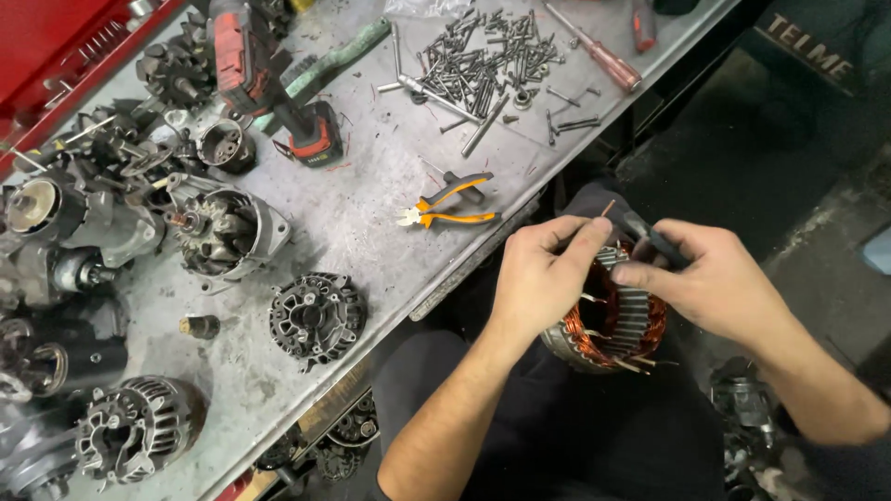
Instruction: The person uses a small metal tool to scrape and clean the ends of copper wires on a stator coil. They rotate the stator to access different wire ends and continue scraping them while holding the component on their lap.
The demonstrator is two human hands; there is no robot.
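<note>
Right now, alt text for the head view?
Both hands, left hand and right hand, grip a copper-wound stator ring over the person's lap. Beside it, a grey workbench holds orange-handled pliers, loose bolts and alternator parts.

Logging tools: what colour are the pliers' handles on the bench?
Orange and grey pliers, clearest in the head view.

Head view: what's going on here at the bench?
A person holds a copper-wound stator over their lap. The left hand pinches a wire end at its rim; the right hand works a dark tool there. On the metal bench lie orange-handled pliers, loose bolts and alternator parts.
</note>
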